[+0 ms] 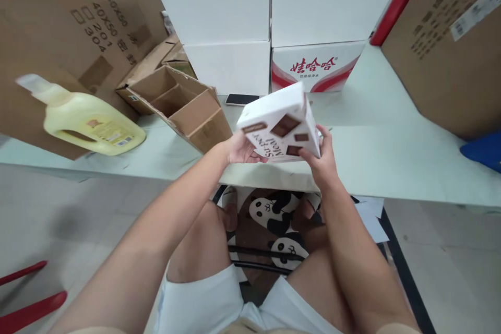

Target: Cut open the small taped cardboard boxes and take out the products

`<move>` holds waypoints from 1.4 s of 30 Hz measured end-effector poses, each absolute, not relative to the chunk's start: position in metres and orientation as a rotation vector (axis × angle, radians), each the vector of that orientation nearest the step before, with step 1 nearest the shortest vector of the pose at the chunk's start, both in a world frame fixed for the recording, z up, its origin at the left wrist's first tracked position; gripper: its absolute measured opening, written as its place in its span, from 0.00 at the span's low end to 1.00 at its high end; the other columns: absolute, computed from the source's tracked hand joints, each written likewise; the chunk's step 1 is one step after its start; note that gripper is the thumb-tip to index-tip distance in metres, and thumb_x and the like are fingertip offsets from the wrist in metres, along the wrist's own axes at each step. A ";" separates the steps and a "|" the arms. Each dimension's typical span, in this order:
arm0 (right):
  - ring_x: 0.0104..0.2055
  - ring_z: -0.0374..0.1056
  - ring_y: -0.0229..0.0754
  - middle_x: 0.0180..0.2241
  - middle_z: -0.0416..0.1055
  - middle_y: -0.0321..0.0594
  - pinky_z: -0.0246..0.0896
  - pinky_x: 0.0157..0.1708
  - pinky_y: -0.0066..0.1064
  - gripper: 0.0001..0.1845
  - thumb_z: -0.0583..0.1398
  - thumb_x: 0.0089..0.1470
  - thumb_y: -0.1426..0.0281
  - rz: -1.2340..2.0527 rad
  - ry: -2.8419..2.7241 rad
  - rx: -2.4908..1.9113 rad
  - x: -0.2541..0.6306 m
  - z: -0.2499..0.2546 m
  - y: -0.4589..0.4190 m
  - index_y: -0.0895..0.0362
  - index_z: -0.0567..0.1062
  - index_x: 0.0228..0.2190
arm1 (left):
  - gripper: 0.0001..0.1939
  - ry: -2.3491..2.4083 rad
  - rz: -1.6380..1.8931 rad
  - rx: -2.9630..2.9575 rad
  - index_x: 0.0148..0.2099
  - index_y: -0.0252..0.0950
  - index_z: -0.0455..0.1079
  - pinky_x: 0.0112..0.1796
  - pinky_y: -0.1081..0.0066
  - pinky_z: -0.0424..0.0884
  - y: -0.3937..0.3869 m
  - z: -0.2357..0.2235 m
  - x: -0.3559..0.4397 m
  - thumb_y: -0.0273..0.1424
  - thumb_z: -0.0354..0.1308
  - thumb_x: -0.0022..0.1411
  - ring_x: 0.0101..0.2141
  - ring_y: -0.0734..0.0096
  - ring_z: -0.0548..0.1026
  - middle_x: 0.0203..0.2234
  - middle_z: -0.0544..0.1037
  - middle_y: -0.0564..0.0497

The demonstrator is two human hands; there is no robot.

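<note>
A white carton (pixel 279 125) printed with brown chocolate squares and "Super Meal" is held tilted just above the table's front edge. My left hand (pixel 243 147) is closed on its lower left side, the fingers partly under it. On the right side, my right hand (pixel 321 160) grips the carton with the thumb on the printed face and the fingers behind. To the left stands an open cardboard box (pixel 195 115) with dividers inside. A dark phone (pixel 241 99) lies on the table behind the carton.
A pale yellow jug-like bottle (pixel 94 120) with a handle is at the left of the table (pixel 391 156). White boxes (pixel 227 0), one with red print (pixel 313 68), form a wall behind. Large brown cartons (pixel 450 52) stand at both sides. A blue object (pixel 483 150) is at far right.
</note>
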State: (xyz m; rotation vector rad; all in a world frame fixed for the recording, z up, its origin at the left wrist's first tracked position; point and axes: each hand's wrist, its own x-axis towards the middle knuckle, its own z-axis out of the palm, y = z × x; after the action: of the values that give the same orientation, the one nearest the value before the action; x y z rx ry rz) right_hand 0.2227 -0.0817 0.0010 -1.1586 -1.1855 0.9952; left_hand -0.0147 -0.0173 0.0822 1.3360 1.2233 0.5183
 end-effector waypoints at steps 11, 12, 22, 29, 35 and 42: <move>0.58 0.69 0.45 0.62 0.67 0.40 0.74 0.48 0.37 0.34 0.62 0.52 0.45 1.221 -0.875 -1.279 0.191 -0.024 -0.073 0.44 0.64 0.56 | 0.34 0.939 0.758 1.090 0.57 0.40 0.68 0.57 0.60 0.70 -0.024 0.033 -0.008 0.35 0.73 0.48 0.57 0.56 0.75 0.57 0.77 0.43; 0.57 0.69 0.45 0.61 0.68 0.40 0.74 0.46 0.37 0.34 0.63 0.50 0.46 1.208 -0.866 -1.316 0.187 -0.025 -0.071 0.45 0.65 0.55 | 0.34 0.968 0.762 1.082 0.58 0.40 0.68 0.56 0.60 0.70 -0.022 0.035 -0.009 0.34 0.73 0.49 0.57 0.57 0.75 0.56 0.78 0.43; 0.44 0.69 0.42 0.48 0.71 0.35 0.71 0.37 0.34 0.29 0.58 0.42 0.69 1.132 -0.781 -1.388 0.187 0.047 -0.006 0.44 0.65 0.49 | 0.34 1.101 0.936 1.206 0.64 0.42 0.62 0.53 0.60 0.74 0.012 0.091 0.002 0.24 0.66 0.58 0.59 0.58 0.75 0.61 0.75 0.45; 0.43 0.68 0.43 0.44 0.70 0.36 0.70 0.37 0.35 0.33 0.57 0.36 0.71 1.083 -1.053 -1.338 0.181 0.092 -0.025 0.45 0.65 0.49 | 0.27 1.025 1.042 1.164 0.57 0.42 0.70 0.58 0.57 0.73 -0.008 0.119 -0.031 0.21 0.64 0.56 0.58 0.58 0.76 0.55 0.80 0.48; 0.44 0.68 0.43 0.48 0.71 0.36 0.68 0.34 0.32 0.30 0.60 0.39 0.70 1.038 -1.056 -1.373 0.169 0.095 -0.045 0.45 0.64 0.48 | 0.34 0.989 1.074 1.175 0.65 0.41 0.65 0.59 0.58 0.72 -0.029 0.125 -0.033 0.17 0.60 0.57 0.56 0.60 0.77 0.55 0.80 0.45; 0.26 0.63 0.33 0.35 0.72 0.33 0.60 0.24 0.24 0.22 0.64 0.53 0.55 0.994 -0.919 -1.481 0.189 0.077 -0.052 0.48 0.67 0.47 | 0.28 1.213 0.756 1.724 0.68 0.40 0.61 0.60 0.56 0.68 -0.018 0.104 -0.021 0.36 0.53 0.68 0.62 0.55 0.72 0.62 0.73 0.39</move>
State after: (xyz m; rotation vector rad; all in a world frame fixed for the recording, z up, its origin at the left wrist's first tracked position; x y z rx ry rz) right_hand 0.1892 -0.0518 0.0769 -1.4806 -0.9193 0.9943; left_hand -0.0209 -0.0178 0.1044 1.7238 1.2131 0.7564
